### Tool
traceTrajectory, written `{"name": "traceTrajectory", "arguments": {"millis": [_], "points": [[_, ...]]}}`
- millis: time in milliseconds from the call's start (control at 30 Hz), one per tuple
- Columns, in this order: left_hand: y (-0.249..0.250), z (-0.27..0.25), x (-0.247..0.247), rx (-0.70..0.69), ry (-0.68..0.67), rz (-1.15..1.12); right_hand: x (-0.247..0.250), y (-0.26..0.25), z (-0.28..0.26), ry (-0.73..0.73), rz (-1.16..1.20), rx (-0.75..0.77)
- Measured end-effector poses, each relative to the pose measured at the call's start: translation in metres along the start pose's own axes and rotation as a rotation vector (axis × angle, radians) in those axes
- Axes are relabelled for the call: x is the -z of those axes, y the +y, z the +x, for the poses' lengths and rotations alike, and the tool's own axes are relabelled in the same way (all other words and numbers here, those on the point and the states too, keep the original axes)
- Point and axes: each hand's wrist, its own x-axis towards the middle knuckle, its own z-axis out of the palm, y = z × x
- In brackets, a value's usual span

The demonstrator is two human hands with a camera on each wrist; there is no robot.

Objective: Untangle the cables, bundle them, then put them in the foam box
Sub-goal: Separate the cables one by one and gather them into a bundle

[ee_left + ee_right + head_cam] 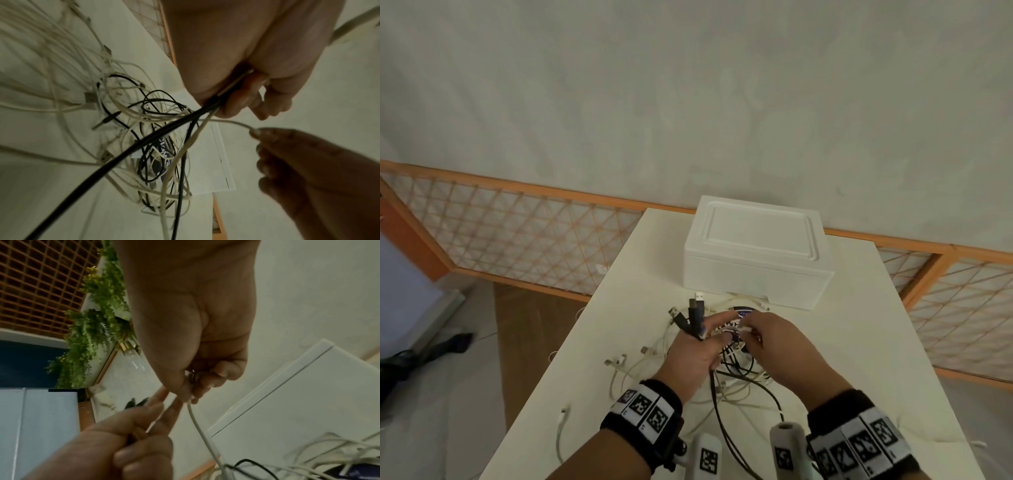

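A tangle of black and white cables [726, 377] lies on the white table [859, 342], in front of the closed white foam box [753, 253]. My left hand [705, 335] grips a bunch of cable ends, and their black and white USB plugs [690, 310] stick up past its fingers. In the left wrist view, black and white cables [164, 129] run from my left hand [236, 97] down into the tangle. Close beside it, my right hand [748, 330] pinches the end of one white cable [197, 421] between thumb and fingertips [191, 395]. The foam box [308, 394] stands just beyond.
A dark blue labelled packet [739, 313] lies under the tangle near the box. Loose white cable ends [616, 361] trail toward the table's left edge [571, 342]. An orange lattice fence [517, 233] runs behind the table, and the floor drops off at left.
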Motion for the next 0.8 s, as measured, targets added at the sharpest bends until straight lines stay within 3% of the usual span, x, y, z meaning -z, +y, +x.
{"name": "traceTrajectory", "arguments": {"millis": [100,300,467,567,700,800], "points": [[-0.003,0.005,-0.005,0.069,0.050,0.081,0.002,-0.009,-0.002,0.035,0.189,0.005],[0.007,-0.002,-0.012,-0.066,-0.058,0.287,0.003,-0.021,0.005,0.091,0.256,0.068],[0.013,-0.005,-0.008,-0.054,-0.036,0.220,-0.003,-0.027,0.003,0.125,0.438,0.066],[0.012,-0.006,0.001,-0.005,0.015,0.114,-0.019,-0.016,0.006,0.166,0.397,0.020],[0.020,-0.006,0.010,-0.085,-0.008,-0.050,-0.044,-0.003,0.008,-0.107,0.252,0.052],[0.031,-0.002,0.021,-0.117,0.070,-0.018,-0.057,0.006,0.009,-0.107,0.131,0.094]]}}
